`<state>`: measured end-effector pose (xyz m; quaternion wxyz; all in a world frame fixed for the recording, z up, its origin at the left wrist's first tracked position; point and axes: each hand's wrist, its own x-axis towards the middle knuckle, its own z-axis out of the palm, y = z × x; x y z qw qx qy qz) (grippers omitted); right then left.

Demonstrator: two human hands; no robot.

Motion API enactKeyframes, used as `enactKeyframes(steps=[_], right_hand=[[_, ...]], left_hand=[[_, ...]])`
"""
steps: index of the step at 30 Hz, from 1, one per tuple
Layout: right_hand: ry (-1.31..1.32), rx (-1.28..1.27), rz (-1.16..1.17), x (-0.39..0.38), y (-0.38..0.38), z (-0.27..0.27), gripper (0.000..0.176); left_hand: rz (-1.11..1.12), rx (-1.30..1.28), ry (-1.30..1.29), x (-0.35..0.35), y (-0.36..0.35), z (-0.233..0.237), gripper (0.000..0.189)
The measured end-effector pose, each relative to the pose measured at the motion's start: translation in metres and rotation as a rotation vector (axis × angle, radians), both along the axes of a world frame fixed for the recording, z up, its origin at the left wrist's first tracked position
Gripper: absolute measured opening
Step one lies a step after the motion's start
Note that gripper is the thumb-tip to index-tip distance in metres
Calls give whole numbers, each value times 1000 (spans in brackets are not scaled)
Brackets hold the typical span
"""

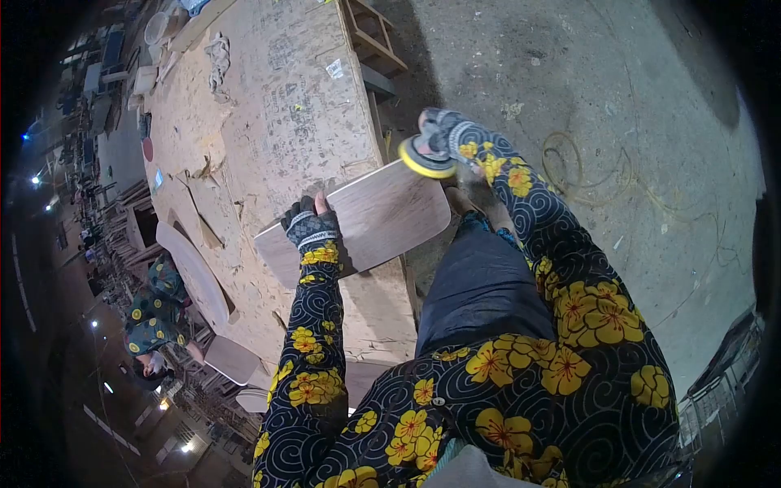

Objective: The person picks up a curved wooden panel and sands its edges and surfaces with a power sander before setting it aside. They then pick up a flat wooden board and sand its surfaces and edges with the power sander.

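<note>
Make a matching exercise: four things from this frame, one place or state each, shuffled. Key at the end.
1. round tool
2. left hand
3. board
4. looped hose or cord

A. lying on the concrete floor
B. resting on top of the wood, near one end
C. yellow-edged, held in the right hand
D. partly on the table, partly past its edge

Pairs: 1-C, 2-B, 3-D, 4-A

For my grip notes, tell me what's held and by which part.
The right hand holds a disc sander by its top, above the yellow-edged pad. The left hand lies over the long edge of the wooden panel; whether it grips is unclear.
</note>
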<state>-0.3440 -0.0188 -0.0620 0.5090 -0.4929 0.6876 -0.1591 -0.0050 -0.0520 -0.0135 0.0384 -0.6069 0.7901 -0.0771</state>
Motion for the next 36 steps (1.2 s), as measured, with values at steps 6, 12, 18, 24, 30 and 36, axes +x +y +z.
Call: enactKeyframes(steps=[6,12,18,24,30,36], right_hand=[[-91,42,-116,-17,62,-111,56],[-188,-112,-298,-28,87,-64,53],[-9,-330,172,-32,57,21,47],[100,-212,245,8,29,5,51],[72,-285,203,-6,40,-69,47],[-278,-168,-279,-9,88,-127,48]], left_hand=[[-10,14,11,0,1,3,38],[-98,4,-52,-11,31,-23,39],[-295,-117,56,-25,38,-27,24],[-303,-14,84,-41,41,-22,32],[-269,-6,55,-43,41,-22,35],[-267,16,61,-35,35,-30,34]])
